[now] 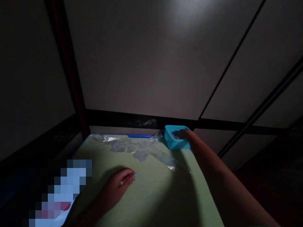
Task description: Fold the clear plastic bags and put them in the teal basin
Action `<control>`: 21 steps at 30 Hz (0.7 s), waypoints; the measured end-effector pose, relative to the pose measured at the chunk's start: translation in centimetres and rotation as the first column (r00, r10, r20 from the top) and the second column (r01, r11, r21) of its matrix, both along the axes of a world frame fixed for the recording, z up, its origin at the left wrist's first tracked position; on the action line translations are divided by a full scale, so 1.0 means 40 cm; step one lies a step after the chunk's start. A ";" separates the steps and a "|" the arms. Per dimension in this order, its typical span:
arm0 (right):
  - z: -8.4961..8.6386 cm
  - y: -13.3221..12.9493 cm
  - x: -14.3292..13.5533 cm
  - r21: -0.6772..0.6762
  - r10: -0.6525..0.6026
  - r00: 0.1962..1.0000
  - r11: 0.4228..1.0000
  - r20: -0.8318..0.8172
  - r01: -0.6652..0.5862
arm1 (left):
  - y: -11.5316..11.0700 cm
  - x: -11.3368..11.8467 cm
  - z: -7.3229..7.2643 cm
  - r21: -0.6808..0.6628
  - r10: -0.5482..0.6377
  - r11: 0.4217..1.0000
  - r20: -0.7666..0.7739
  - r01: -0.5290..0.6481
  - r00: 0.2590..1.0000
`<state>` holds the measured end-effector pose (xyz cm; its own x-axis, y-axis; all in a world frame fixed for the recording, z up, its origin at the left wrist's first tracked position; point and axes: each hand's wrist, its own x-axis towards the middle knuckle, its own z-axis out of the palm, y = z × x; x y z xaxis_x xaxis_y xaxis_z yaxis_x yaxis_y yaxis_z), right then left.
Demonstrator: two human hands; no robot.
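Observation:
My left hand (122,180) rests low over the pale green tabletop (156,192), its thumb and fingers pinched together. At its fingertips shows a small pale bluish bit, too small to name. My right arm reaches across to a turquoise plastic tub (177,145) at the table's far right corner. Inside that tub is my right hand (183,134), its fingers mostly hidden by the wall and the dim light. Several clear plastic wrappers (124,147) lie crumpled along the far part of the table, between the left hand and the tub.
Behind the table's blue edge (139,136) stand large pale panels (142,63) with dark seams. Another piece of clear plastic (148,122) lies on the dark ledge beyond. A blurred-out light blue patch (68,186) is at the table's left side.

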<state>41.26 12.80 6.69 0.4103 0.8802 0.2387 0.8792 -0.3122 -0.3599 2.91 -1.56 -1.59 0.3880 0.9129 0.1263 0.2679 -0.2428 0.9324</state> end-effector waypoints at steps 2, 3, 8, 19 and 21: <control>0.039 -0.010 -0.012 -0.068 0.024 0.998 0.997 0.057 -0.020 | -0.004 0.000 0.004 0.031 0.005 1.000 0.003 -0.005 1.000; 0.060 -0.017 -0.026 -0.076 0.047 0.995 0.996 0.094 -0.040 | -0.006 0.000 0.006 0.052 0.015 0.999 0.008 -0.015 1.000; 0.107 -0.078 -0.212 0.117 0.272 0.870 0.931 0.412 -0.346 | 0.004 0.003 -0.006 0.163 0.125 0.977 0.076 -0.136 0.989; -0.128 -0.066 -0.667 -0.139 0.536 0.843 0.840 0.053 -0.525 | 0.043 -0.013 -0.021 0.173 0.251 0.944 0.179 -0.282 0.951; -0.106 -0.042 -0.667 -0.057 0.480 0.877 0.876 -0.006 -0.480 | 0.041 -0.015 -0.018 0.180 0.251 0.943 0.176 -0.281 0.952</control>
<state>14.57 11.13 2.45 -0.0676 0.9803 0.1855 0.9288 0.1298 -0.3471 2.31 0.10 -2.30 0.0975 0.9298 0.3549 0.2112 -0.3678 0.9056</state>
